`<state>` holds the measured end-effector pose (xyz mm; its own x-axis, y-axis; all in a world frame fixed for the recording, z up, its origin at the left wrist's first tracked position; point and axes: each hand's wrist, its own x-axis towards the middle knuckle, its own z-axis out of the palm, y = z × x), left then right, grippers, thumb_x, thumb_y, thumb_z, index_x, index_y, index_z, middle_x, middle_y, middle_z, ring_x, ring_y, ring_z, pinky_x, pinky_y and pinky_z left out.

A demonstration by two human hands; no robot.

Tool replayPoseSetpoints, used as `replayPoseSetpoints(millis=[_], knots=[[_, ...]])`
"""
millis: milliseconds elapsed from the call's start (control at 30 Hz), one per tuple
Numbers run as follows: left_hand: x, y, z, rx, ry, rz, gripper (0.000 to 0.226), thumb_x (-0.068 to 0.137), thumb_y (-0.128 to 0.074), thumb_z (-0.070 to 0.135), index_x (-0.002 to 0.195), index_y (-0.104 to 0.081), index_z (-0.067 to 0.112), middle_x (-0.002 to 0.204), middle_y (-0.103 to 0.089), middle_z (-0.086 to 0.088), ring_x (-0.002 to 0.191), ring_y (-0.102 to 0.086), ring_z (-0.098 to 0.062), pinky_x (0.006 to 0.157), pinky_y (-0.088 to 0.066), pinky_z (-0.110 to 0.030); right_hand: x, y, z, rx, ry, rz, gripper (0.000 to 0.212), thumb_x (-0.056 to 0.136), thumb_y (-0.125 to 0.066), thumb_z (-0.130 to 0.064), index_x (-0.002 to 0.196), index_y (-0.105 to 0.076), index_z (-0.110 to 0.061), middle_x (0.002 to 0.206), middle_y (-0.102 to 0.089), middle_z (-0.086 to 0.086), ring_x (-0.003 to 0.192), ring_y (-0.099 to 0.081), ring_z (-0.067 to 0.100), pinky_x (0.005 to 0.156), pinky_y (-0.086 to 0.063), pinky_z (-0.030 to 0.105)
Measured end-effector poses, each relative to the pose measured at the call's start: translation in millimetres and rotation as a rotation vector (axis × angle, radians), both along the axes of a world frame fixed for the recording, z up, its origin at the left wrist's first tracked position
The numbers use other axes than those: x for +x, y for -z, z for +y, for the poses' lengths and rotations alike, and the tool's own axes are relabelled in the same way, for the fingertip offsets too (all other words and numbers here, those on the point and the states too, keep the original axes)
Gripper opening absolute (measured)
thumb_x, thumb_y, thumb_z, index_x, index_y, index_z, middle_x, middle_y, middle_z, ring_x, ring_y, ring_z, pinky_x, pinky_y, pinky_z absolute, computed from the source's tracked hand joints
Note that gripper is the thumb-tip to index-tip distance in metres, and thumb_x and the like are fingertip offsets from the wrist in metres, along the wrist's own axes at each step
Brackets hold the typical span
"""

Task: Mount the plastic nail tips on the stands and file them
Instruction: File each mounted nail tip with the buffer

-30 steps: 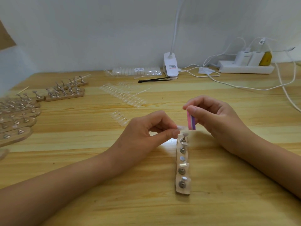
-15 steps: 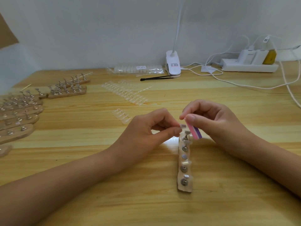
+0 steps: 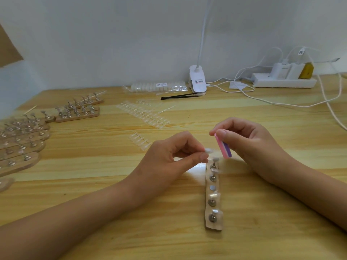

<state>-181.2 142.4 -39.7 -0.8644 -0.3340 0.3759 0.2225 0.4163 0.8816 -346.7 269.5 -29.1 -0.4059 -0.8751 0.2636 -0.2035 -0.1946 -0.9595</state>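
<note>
Left hand (image 3: 169,156): thumb and forefinger closed in a pinch on one clear plastic nail tip (image 3: 208,151). The tip sticks out to the right of the fingertips and sits just above the far end of the stand (image 3: 213,196). The other fingers are curled under.

Right hand (image 3: 249,143): thumb and forefinger pinch the upper end of a file (image 3: 223,148), a small rectangular block in pink, white and purple layers. It is held tilted, with its lower end down and to the right. The file is just right of the nail tip; whether they touch cannot be told.

The stand is a narrow wooden strip with rounded ends, lying flat on the table (image 3: 262,231) and running away from the person. It carries a single row of round metal holders. Several hold small clear tips, and one position near the middle shows only a flat disc.

The table is pale wood with a visible grain.

At the left edge more stands (image 3: 22,141) lie side by side, each with upright metal holders. Loose rows of clear tips (image 3: 144,114) lie beyond the hands, with a shorter row (image 3: 139,140) nearer. A clear bag (image 3: 159,86) holding pale tips lies against the wall. Beside it are a white clip lamp (image 3: 197,81), black tweezers (image 3: 178,96) and a white power strip (image 3: 283,82) with chargers plugged in.
</note>
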Motion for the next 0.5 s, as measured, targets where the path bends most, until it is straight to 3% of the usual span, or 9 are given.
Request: replayPoseSetpoints(millis=[100, 267, 400, 500], knots=[[0.4, 0.2, -1.0, 0.019, 0.004, -0.002, 0.008, 0.087, -0.071, 0.023, 0.086, -0.066, 0.030, 0.086, -0.074, 0.004, 0.087, -0.072, -0.012, 0.081, -0.052, -0.019, 3.1, -0.4, 1.9, -0.036, -0.132, 0.023, 0.005, 0.080, -0.076, -0.026, 0.085, -0.075, -0.023, 0.079, -0.068, -0.010, 0.073, -0.062, 0.001, 0.068, -0.049, 0.012], [0.3, 2.3, -2.0, 0.053, 0.007, -0.017, 0.006, 0.085, -0.071, 0.029, 0.087, -0.067, 0.025, 0.088, -0.075, 0.000, 0.090, -0.072, -0.017, 0.084, -0.054, -0.026, -0.7, 2.0, -0.6, -0.018, -0.049, -0.001, 0.010, 0.080, -0.072, -0.030, 0.085, -0.074, -0.021, 0.073, -0.066, -0.013, 0.068, -0.059, 0.000, 0.067, -0.047, 0.011], [0.1, 2.9, -3.1, 0.060, 0.024, -0.012, 0.008, 0.086, -0.070, 0.029, 0.089, -0.067, 0.023, 0.090, -0.075, -0.001, 0.091, -0.072, -0.017, 0.085, -0.055, -0.028, 1.4, 2.2, 1.2, -0.054, -0.169, 0.013, 0.006, 0.083, -0.070, -0.029, 0.087, -0.075, -0.029, 0.080, -0.067, -0.013, 0.072, -0.061, -0.002, 0.067, -0.048, 0.010], [-0.6, 3.7, -4.1, 0.106, 0.039, -0.009, 0.008, 0.085, -0.071, 0.028, 0.089, -0.067, 0.022, 0.090, -0.075, -0.004, 0.093, -0.072, -0.020, 0.087, -0.056, -0.032, 0.4, 4.0, -0.3, -0.023, -0.136, 0.026, 0.005, 0.083, -0.072, -0.030, 0.088, -0.075, -0.028, 0.079, -0.068, -0.013, 0.073, -0.062, -0.001, 0.068, -0.048, 0.011]])
